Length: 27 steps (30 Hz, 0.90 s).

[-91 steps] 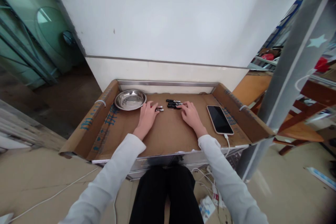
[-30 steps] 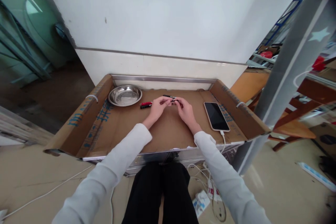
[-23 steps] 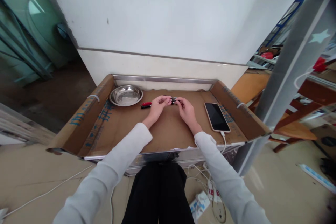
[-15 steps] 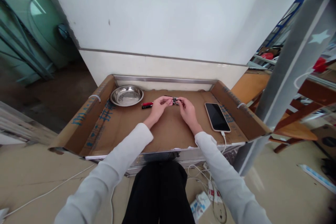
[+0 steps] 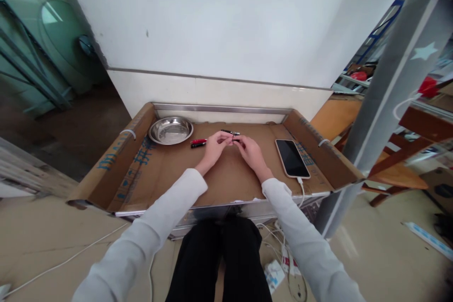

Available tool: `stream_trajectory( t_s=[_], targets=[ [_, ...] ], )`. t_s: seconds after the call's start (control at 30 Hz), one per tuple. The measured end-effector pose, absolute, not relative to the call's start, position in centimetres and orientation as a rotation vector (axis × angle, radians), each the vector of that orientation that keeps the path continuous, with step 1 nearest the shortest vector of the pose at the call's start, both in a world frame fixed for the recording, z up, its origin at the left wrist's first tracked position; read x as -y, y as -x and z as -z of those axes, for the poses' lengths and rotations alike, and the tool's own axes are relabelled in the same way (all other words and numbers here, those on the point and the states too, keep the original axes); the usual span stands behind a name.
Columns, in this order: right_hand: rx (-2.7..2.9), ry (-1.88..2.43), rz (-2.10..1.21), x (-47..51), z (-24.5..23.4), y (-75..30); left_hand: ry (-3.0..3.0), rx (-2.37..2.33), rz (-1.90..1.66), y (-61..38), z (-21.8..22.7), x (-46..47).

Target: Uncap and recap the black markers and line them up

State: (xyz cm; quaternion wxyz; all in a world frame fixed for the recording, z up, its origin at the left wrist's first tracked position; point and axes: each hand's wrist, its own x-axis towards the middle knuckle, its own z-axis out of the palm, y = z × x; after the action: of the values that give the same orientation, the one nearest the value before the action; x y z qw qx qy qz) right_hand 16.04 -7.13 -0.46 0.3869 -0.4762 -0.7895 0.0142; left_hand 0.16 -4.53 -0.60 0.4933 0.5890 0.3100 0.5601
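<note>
My left hand point(image 5: 214, 148) and my right hand point(image 5: 250, 152) meet over the middle of the cardboard, fingertips pinched together. Between them is a small, dark, slim piece point(image 5: 235, 139), mostly covered by the fingers, so its kind is unclear. Just behind the fingertips lies a black and silver pen point(image 5: 230, 132). To the left of my left hand, a red pen point(image 5: 197, 141) and a black pen point(image 5: 198, 145) lie side by side, their right ends hidden by the hand.
A round steel bowl point(image 5: 171, 130) stands at the back left of the cardboard-lined tabletop point(image 5: 170, 174). A phone point(image 5: 292, 158) with a white charging cable point(image 5: 301, 188) lies on the right. Raised cardboard sides point(image 5: 322, 155) and a wall point(image 5: 219, 33) bound the surface.
The fingertips have dropped slightly towards me, and the pen behind them now shows more clearly. Both hands stay pinched together.
</note>
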Motion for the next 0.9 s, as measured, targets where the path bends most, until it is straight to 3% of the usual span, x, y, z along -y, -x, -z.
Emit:
stream_trajectory(
  t_s=[0.13,0.3,0.7,0.9],
  targets=[
    [2.08,1.278,0.137,7.1,0.1,-16.5,-1.501,-0.716,-1.306,-0.5,0.9,4.6],
    [1.922,1.421,0.247,6.9,-0.1,-17.4,-2.01,-0.843,-1.216,-0.6,1.4,4.6],
    [1.831,1.584,0.163,6.6,0.8,-18.8,-2.633,-1.284,-0.817,-0.9,0.7,6.1],
    [1.955,1.398,0.038,6.8,0.8,-17.9,-2.51,-1.275,-1.006,-0.5,0.1,6.1]
  ],
)
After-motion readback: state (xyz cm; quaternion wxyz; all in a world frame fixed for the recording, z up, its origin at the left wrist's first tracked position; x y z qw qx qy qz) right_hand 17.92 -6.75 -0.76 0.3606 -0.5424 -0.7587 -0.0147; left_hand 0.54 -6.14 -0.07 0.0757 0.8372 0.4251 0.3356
